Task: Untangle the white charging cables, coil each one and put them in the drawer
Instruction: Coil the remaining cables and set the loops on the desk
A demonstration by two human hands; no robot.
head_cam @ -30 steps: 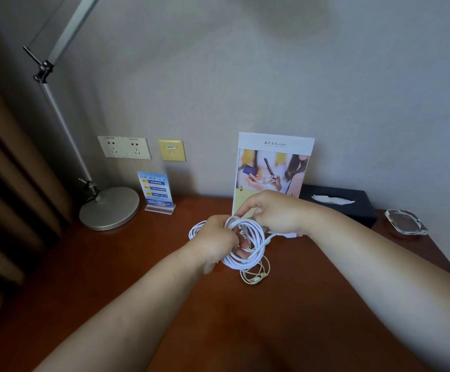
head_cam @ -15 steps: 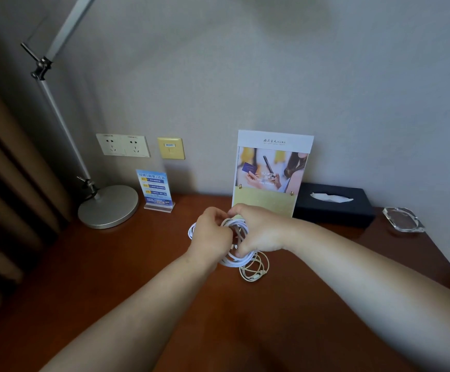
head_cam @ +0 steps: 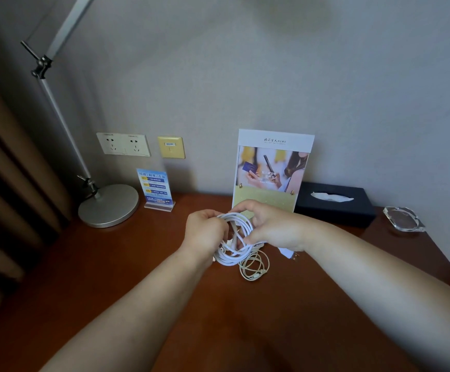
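View: head camera.
Cables: white cable bundle (head_cam: 234,257), thick glossy loops crossing untidily, held just in front of the placard (head_cam: 272,167), above the desk (head_cam: 111,277).
Thin cable: cream coil (head_cam: 254,267) beneath the bundle; whether it hangs or rests is unclear.
Left hand (head_cam: 205,234): fingers curled round the loops.
Right hand (head_cam: 272,226): thumb and fingers pinching the loops.

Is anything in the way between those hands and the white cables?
No. The left hand and the right hand both grip the white cable bundle directly. The drawer is not in view.

Looped white cables (head_cam: 234,245), still tangled
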